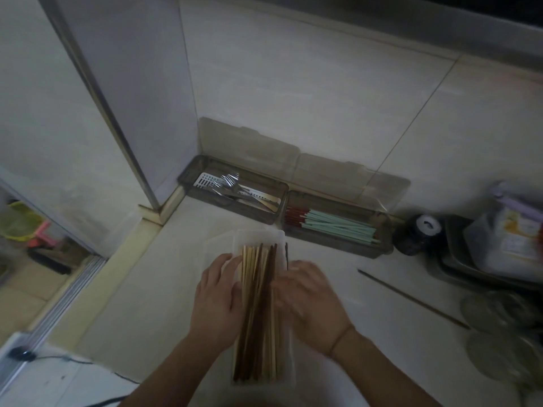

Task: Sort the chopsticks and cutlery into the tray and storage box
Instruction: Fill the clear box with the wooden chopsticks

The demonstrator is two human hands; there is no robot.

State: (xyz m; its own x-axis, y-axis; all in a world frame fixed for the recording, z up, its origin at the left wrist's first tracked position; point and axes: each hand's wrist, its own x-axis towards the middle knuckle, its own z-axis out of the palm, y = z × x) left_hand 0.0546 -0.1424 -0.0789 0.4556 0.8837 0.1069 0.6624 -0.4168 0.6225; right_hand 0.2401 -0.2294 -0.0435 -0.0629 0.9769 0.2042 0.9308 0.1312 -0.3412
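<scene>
The left hand [216, 298] rests with relaxed, almost straight fingers on the left side of the wooden chopsticks [258, 312], which lie lengthwise in the white tray [213, 245]. The right hand [308, 301] is blurred and touches their right side; I cannot tell its grip.

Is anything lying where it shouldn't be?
Yes. One dark chopstick lies alone on the counter, right of the white tray, while the others sit in the tray or the storage box.
</scene>
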